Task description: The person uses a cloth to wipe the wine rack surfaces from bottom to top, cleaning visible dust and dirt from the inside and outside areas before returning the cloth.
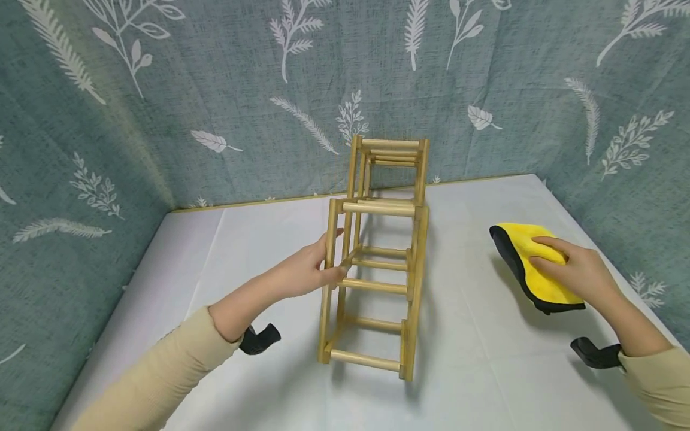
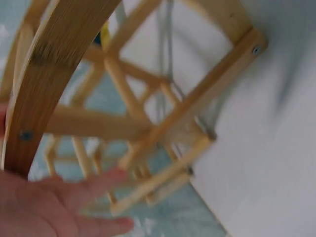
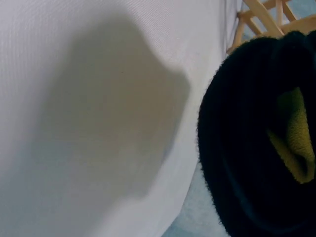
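Observation:
A light wooden rack [image 1: 380,208] of slats and round rungs stands in the middle of the table, its taller part at the back. On its left side my left hand [image 1: 309,269] grips an upright between thumb and fingers. Close up in the left wrist view, the rack's side slat [image 2: 59,54] rises beside the fingers [image 2: 94,190]. To the right, my right hand [image 1: 584,272] pinches a folded yellow cloth [image 1: 525,245] with black edging, held above the table. The right wrist view shows the cloth's black side [image 3: 242,138] with a yellow fold inside.
A white cloth covers the table [image 1: 469,371]. Grey-green curtain fabric [image 1: 226,78] with white leaf prints encloses the back and both sides. Black straps [image 1: 260,339] show at the wrists. The held cloth casts a shadow [image 3: 118,103] on the table.

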Available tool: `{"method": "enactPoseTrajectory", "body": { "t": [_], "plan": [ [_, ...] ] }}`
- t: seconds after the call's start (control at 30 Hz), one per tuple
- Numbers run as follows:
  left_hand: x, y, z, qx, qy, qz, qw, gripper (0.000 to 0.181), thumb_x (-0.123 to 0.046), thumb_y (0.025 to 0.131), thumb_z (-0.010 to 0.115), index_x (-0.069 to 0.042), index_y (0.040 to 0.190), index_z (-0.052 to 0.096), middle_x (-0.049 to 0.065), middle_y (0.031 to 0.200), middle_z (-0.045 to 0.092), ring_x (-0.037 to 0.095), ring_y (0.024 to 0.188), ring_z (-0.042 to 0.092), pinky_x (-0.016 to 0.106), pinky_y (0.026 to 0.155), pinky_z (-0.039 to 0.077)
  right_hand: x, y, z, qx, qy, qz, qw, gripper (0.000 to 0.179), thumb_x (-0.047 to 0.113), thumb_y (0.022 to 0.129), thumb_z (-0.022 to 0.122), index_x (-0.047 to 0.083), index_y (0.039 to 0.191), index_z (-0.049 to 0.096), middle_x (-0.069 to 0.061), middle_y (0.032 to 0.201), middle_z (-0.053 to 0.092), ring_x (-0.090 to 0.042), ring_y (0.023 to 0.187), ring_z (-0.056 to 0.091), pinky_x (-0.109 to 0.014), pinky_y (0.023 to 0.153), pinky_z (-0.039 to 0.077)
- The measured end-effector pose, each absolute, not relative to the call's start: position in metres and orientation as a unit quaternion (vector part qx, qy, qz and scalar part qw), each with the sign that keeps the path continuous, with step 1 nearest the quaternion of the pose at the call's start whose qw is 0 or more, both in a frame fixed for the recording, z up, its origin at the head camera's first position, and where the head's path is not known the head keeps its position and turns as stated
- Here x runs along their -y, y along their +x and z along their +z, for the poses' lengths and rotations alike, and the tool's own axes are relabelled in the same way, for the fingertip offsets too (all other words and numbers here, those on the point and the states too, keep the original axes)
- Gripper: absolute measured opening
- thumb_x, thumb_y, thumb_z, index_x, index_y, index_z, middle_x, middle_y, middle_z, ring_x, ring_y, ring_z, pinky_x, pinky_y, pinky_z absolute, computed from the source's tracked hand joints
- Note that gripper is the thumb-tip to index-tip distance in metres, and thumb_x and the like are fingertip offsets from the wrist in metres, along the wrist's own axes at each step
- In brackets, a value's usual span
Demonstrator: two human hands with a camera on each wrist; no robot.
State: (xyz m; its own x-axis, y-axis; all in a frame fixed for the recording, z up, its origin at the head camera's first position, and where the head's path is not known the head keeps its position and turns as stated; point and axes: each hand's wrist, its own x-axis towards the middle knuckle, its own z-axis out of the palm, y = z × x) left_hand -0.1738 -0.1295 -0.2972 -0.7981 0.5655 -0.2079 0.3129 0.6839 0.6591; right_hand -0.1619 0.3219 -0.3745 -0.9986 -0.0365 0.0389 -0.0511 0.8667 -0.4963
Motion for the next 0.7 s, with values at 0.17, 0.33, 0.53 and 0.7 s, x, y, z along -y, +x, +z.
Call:
{"method": "enactPoseTrajectory", "body": {
  "t": [0.17,0.33,0.53,0.7],
  "plan": [
    [0.145,-0.206,-0.289,-0.897,0.279,0.274,0.204,0.072,-0.017,0.091,0.055,-0.002,0.146,0.011,0.016,0.108,0.06,0.022,0.082,0.053,0.039,0.079,0.041,-0.323,-0.162,-0.376,0.966,0.034,0.257,0.018,0.055,0.038,0.09,0.057,0.003,0.132,0.048,-0.036,0.124,0.045,-0.034,0.085,0.053,-0.026,0.055,0.037],
    [0.166,-0.231,-0.282,-0.919,0.262,0.239,0.172,0.069,-0.013,0.091,0.057,-0.003,0.146,0.016,0.018,0.104,0.06,0.03,0.1,0.057,0.044,0.085,0.045,-0.321,-0.162,-0.376,0.967,0.046,0.25,0.013,0.054,0.037,0.09,0.057,0.003,0.131,0.049,-0.037,0.123,0.046,-0.034,0.084,0.053,-0.028,0.056,0.036],
    [0.183,-0.247,-0.283,-0.957,0.212,0.188,0.065,0.063,-0.008,0.094,0.051,-0.01,0.147,0.017,0.021,0.131,0.047,0.038,0.114,0.048,0.049,0.089,0.042,-0.323,-0.163,-0.376,0.97,0.044,0.238,0.002,0.056,0.039,0.09,0.056,0.004,0.132,0.048,-0.037,0.124,0.046,-0.033,0.082,0.053,-0.028,0.057,0.035],
    [0.193,-0.251,-0.297,-0.971,0.192,0.13,-0.059,0.051,-0.013,0.097,0.045,-0.012,0.145,0.028,0.018,0.136,0.045,0.033,0.072,0.056,0.04,0.064,0.043,-0.321,-0.164,-0.378,0.969,0.043,0.244,-0.007,0.056,0.04,0.09,0.055,0.004,0.133,0.047,-0.037,0.124,0.045,-0.031,0.081,0.052,-0.028,0.057,0.036]
  ]
}}
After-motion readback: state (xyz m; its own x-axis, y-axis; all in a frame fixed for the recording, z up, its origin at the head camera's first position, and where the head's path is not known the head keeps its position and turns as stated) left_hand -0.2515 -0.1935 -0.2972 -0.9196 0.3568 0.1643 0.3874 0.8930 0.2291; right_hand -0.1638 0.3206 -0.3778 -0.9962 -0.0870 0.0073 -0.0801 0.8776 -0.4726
